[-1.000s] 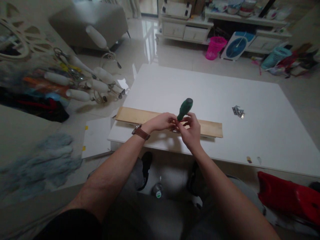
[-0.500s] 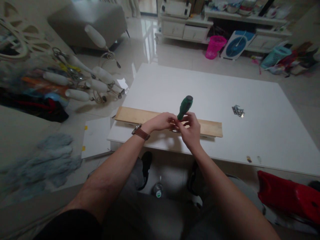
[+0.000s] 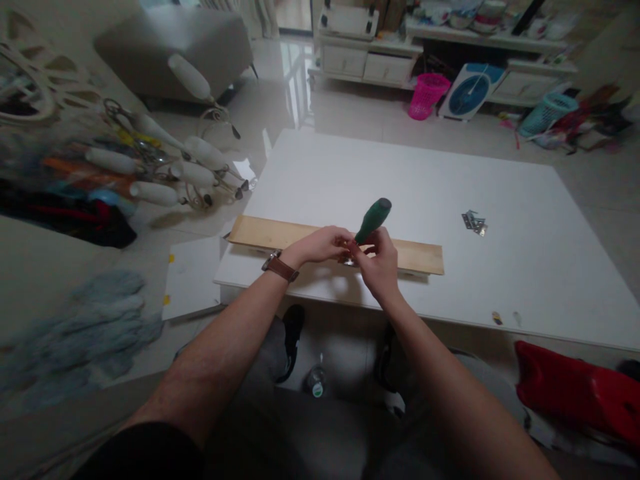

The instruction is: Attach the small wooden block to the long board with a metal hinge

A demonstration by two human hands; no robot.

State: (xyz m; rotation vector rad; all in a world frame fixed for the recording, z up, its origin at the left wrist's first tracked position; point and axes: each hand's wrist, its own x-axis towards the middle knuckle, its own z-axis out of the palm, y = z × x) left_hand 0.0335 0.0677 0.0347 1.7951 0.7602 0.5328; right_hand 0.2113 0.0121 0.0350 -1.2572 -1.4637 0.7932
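A screwdriver with a dark green handle [image 3: 374,219] leans to the right over a long wooden board [image 3: 273,232]. My right hand [image 3: 381,261] has its fingers closed around the lower end of the screwdriver, by the shaft. From the left, my left hand [image 3: 331,244] meets it, fingertips pinched together beside the shaft; what they pinch is too small to make out. Under the fingertips, a shiny metal piece [image 3: 349,262] shows at the board's near edge, mostly covered. The board lies along the near side of a large white panel [image 3: 425,180].
Several metal hinges [image 3: 474,222] lie on the panel to the right. Two small pieces sit by its near edge, one a brownish bit [image 3: 497,318]. A chandelier with white shades [image 3: 195,172] rests on the floor at left. A plastic bottle [image 3: 317,382] stands between my feet.
The screwdriver's handle has tilted further right and slightly down. My right hand has shifted slightly left; my left hand stays nearly in place.
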